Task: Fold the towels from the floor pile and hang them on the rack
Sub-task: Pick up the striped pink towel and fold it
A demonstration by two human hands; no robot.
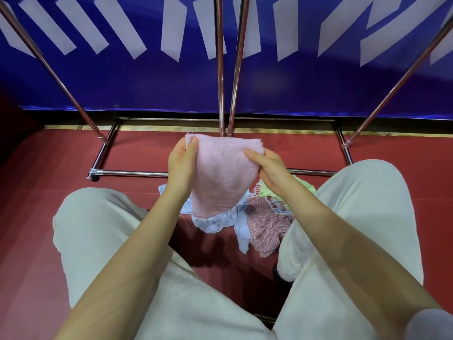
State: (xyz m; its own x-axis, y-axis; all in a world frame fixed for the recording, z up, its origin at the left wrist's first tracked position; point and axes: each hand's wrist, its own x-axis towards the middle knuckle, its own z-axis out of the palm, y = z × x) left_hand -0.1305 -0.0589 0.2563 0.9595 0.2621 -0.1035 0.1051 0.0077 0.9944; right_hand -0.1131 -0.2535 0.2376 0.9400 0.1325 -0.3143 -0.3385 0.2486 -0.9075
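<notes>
A pink towel point(220, 173) is held up between both hands. Its upper left corner is pinched by the left hand point(182, 159), thumb in front and fingers curled behind the cloth. Its upper right corner is gripped by the right hand point(266, 165), with the thumb laid across the front face. The top edge is stretched between the two grips, and the rest hangs down in a narrowing flap, apparently already doubled once, though the layers cannot be counted.

Directly below the hanging flap, on the red floor point(61, 168), the remaining pile point(247, 217) is seen: a light blue cloth, a pink patterned one and a pale green one, tumbled together between the knees. Beyond the hands, the chrome rack point(221, 94) is seen rising from its base frame, with its hanging bars out of view above.

The folding step is judged to be in hand, with hanging not yet begun. For the next move, the two held corners would need to be brought together or the fold squared, and the towel then lifted up to a bar.
</notes>
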